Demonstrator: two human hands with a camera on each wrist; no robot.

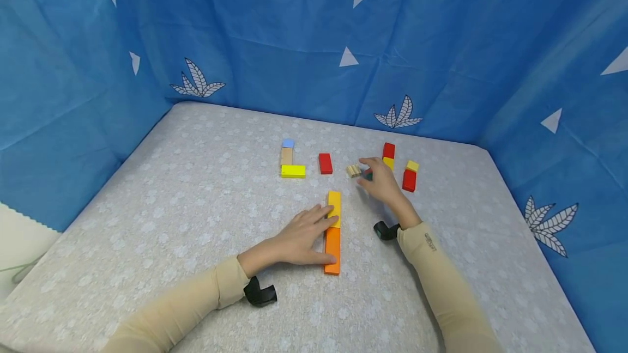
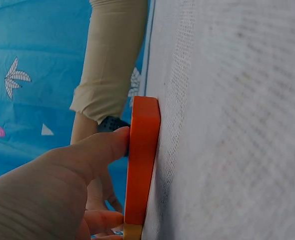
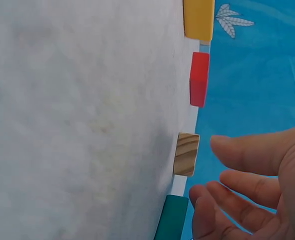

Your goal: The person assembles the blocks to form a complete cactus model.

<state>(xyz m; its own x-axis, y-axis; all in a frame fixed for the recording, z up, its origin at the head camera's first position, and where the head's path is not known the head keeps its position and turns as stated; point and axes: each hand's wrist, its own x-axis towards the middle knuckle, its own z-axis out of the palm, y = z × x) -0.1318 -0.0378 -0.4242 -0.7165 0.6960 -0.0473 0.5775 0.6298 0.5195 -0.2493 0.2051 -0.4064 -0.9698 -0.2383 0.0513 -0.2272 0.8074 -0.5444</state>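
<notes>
Two blocks lie end to end on the cloth, a yellow-orange block [image 1: 334,199] behind an orange block [image 1: 332,249]. My left hand [image 1: 301,237] rests on them from the left, fingers spread over the yellow-orange one and thumb touching the orange block [image 2: 142,165]. Beyond them, my right hand [image 1: 384,183] is held above a green block [image 3: 171,217], partly hidden by its fingers in the head view. A small wood-grained block [image 3: 186,155] stands beside the green one, just off the right thumb and fingertips. Nothing sits between the right hand's parted thumb and fingers.
At the back left lie a blue block [image 1: 288,143], a tan block [image 1: 287,156] and a bright yellow block [image 1: 293,171]. A red block [image 1: 325,163] lies right of them. More red blocks [image 1: 409,180] and yellow pieces are at the right. Blue curtains [image 1: 294,42] surround the table.
</notes>
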